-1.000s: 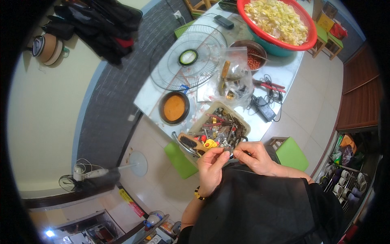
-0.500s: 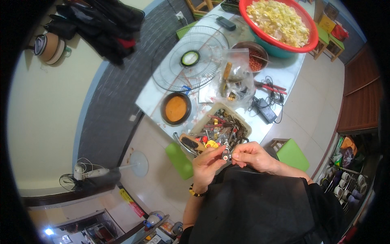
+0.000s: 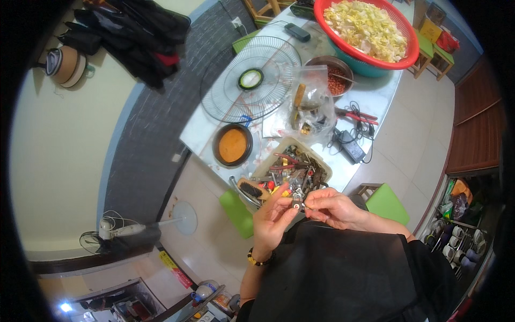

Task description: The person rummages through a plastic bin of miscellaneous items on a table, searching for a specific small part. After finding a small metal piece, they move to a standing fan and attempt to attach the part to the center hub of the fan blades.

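My left hand [image 3: 271,222] and my right hand [image 3: 332,207] meet in front of my chest, both pinching a small metal part [image 3: 296,200] between their fingertips. Just beyond my fingers sits a beige tray [image 3: 316,161] filled with several tools and metal bits, at the near edge of a white table [image 3: 375,96]. A bead bracelet circles my left wrist.
On the table lie a round wire fan guard [image 3: 252,80], a dark bowl of orange sauce [image 3: 233,145], a clear plastic bag, a power adapter with cable, red-handled pliers, a bowl of nuts and a big red basin of chopped cabbage [image 3: 370,27]. Green stools [image 3: 387,203] flank me. A fan stand lies on the floor.
Both hands have stayed together on the small metal part, with the fingers shifting slightly. The view has tilted a little.
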Demonstrator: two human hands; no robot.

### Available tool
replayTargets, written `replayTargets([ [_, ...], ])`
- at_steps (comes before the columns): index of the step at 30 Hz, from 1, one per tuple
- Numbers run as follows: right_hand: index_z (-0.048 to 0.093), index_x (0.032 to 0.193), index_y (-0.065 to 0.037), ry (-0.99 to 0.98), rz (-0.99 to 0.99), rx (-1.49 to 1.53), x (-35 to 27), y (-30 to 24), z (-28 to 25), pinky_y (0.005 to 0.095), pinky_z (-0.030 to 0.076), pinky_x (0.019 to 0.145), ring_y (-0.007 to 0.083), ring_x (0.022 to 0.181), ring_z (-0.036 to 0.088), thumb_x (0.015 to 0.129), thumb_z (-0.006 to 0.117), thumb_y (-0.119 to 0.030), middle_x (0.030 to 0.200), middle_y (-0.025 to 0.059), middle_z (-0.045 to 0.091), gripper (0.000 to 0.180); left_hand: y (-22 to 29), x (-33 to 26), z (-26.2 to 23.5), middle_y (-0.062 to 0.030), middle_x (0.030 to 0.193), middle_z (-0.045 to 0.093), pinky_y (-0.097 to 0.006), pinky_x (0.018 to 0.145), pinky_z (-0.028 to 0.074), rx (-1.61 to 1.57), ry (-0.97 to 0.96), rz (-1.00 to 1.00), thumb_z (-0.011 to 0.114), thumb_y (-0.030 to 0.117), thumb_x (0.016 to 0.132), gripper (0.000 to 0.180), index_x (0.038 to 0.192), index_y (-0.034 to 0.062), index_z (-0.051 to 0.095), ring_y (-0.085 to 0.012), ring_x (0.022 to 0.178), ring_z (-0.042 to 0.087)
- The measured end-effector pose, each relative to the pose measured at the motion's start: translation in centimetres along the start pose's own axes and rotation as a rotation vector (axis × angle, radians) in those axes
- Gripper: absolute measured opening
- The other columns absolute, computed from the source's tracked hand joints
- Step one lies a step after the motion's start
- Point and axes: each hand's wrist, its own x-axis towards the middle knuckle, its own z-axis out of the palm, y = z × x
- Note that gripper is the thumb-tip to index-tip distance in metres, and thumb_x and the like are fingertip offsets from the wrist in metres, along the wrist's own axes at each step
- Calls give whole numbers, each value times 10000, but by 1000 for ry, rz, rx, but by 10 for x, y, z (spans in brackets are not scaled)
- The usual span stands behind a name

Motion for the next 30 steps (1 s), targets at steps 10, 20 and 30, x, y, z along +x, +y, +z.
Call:
replayTargets([
  [10,608,789,27,-15,-973,-1261,-5,-2,12,385,465,602,338,676,574,818,638,-35,725,151,587,75,-4,-5,-4,-133,1056,650,-263,844,492,75,52,-9,596,-76,853,351,1202,-51,565,-153,931,619],
  [20,618,816,22,-74,-924,-1244,-8,-2,13,382,464,605,327,672,580,833,632,-47,738,146,592,72,0,-13,0,-72,928,629,-236,743,518,252,95,53,620,-63,845,161,1005,-53,633,-122,835,624],
  [30,606,833,28,-153,-923,-1197,-4,-2,9,356,466,607,295,684,599,878,585,-71,732,142,592,111,-8,-12,7,-81,975,631,-261,786,505,-157,133,-80,591,-10,891,230,1118,-50,581,-127,846,603],
])
